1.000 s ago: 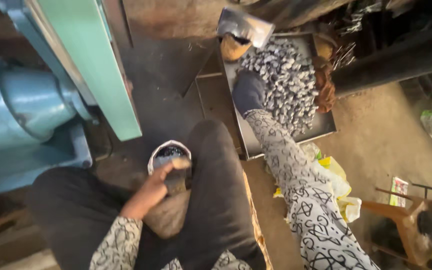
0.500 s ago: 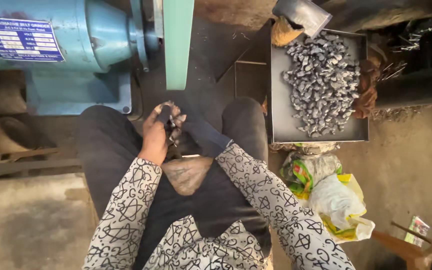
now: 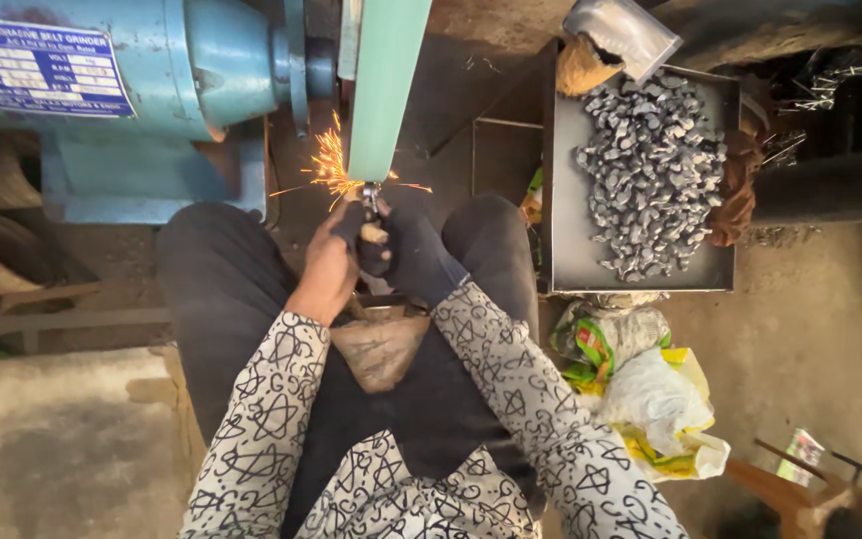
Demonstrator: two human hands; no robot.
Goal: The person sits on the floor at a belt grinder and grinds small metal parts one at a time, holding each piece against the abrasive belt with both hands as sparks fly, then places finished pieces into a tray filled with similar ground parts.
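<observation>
Long sleeves in white cloth, printed all over with black line-drawn stars and looping shapes; same pattern across the shirt front at the bottom edge of view. Dark, near-black trousers over both legs, dusty and dull at the knees. Left hand (image 3: 326, 265) bare; right hand (image 3: 406, 255) covered by a dark glove reaching to the patterned cuff.

Dark metal tray (image 3: 563, 250) right of knees, heaped with grey metal pieces (image 3: 650, 175). Metal scoop (image 3: 623, 32) at tray's top edge. Plastic bags (image 3: 641, 384) on floor below tray.
</observation>
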